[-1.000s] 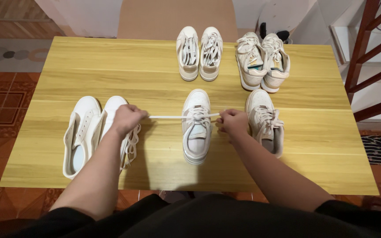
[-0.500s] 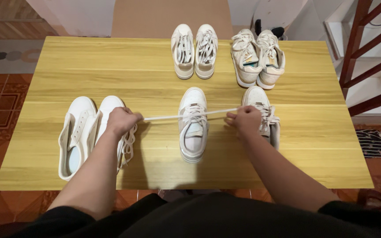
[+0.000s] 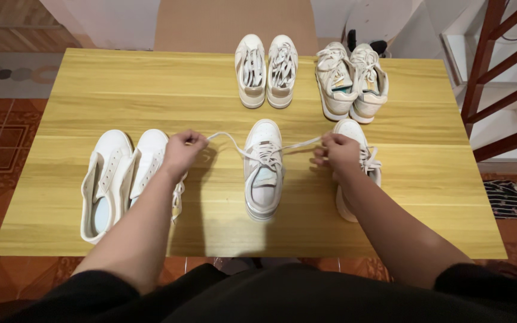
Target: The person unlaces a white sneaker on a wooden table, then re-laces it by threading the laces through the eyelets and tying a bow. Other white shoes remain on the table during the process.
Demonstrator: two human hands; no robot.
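The middle sneaker [image 3: 262,173] stood toe-away near the front edge of the wooden table [image 3: 91,96], roughly at the centre of that edge. We noted its white lace [image 3: 228,142] running out to both sides from the eyelets. The left hand [image 3: 182,153] was closed around the left lace end, raised slightly above the table surface. The right hand [image 3: 341,153] was pinched shut on the right lace end, just beside the sneaker. Both lace ends sagged a little between hand and shoe.

We recorded a white pair [image 3: 121,179] at the front-left part of the table, partly covered by the left forearm. A single beige sneaker [image 3: 357,167] lay just right of the right hand, partly hidden behind the wrist. Two further pairs stood along the far edge: a cream pair [image 3: 267,70] near its middle and a beige pair [image 3: 350,81] toward the far-right corner.
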